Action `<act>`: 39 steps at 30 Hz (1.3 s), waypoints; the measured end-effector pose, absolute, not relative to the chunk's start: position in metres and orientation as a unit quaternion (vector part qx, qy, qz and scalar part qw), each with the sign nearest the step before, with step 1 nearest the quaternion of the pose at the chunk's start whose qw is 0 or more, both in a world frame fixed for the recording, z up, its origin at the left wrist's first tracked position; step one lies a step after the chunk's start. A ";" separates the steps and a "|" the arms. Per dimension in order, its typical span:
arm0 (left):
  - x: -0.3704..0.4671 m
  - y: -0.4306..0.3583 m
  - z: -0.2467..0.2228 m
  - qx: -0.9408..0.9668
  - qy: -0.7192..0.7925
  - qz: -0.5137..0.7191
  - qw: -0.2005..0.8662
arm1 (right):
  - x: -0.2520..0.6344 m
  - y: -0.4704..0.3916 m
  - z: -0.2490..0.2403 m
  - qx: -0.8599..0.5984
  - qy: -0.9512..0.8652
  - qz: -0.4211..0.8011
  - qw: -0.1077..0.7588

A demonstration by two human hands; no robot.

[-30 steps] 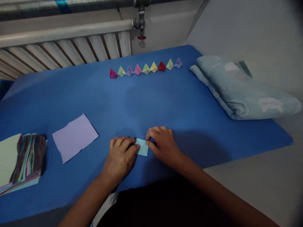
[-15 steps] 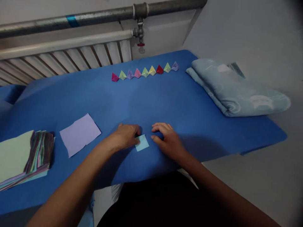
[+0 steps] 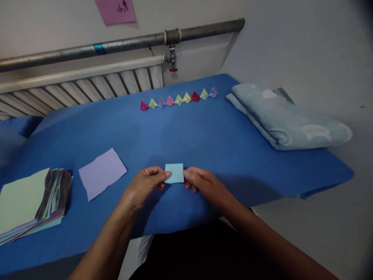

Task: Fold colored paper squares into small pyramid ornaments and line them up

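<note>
A small light-blue folded paper square (image 3: 175, 173) with crease lines across its face is held up between both hands, above the blue sheet near its front edge. My left hand (image 3: 148, 181) pinches its left side, thumb on the face and fingers behind. At the right edge, the thumb and fingers of my right hand (image 3: 202, 182) close on the same square. To the left of my hands, a larger lilac sheet (image 3: 102, 174) lies flat on the blue surface (image 3: 180, 136).
Far left lies a stack of coloured papers (image 3: 25, 198). A row of several small folded paper diamonds (image 3: 178, 100) runs along the back. A folded pale-blue blanket (image 3: 288, 120) sits at the right. Behind are a radiator (image 3: 110, 85) and a metal pipe (image 3: 131, 43).
Both hands have closed on the light-blue square, which is lifted and turned straighter. Before, the right hand was apart from it. The view has tilted up, showing a pink note on the wall.
</note>
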State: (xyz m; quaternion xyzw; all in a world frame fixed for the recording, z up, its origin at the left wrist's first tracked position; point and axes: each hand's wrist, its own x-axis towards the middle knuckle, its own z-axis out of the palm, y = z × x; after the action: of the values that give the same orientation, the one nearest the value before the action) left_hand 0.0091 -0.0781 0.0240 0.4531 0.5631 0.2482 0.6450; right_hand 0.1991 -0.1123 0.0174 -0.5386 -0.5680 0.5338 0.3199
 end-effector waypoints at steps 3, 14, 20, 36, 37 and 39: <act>0.013 -0.085 0.023 0.436 0.552 0.275 0.656 | 0.193 -0.111 0.019 -0.524 -0.550 0.568 0.317; 0.018 -0.094 0.023 0.399 0.536 0.307 0.678 | 0.188 -0.113 0.019 -0.539 -0.480 0.621 0.305; 0.006 -0.091 0.026 0.427 0.505 0.241 0.711 | 0.193 -0.117 0.013 -0.500 -0.519 0.634 0.282; 0.001 -0.094 0.015 0.701 0.466 0.251 0.477 | 0.197 -0.108 0.001 -0.400 -0.819 0.254 0.324; 0.000 -0.094 0.012 0.732 0.458 0.271 0.425 | 0.197 -0.107 -0.002 -0.389 -0.835 0.209 0.328; -0.001 -0.094 0.005 0.796 0.421 0.313 0.301 | 0.198 -0.104 -0.007 -0.372 -0.861 0.113 0.327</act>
State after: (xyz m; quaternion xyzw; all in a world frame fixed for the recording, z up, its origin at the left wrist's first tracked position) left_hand -0.0009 -0.0937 0.0047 0.7965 0.4212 0.3127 0.3007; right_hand 0.1981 -0.1037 -0.0069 -0.3718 -0.8613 0.1133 0.3272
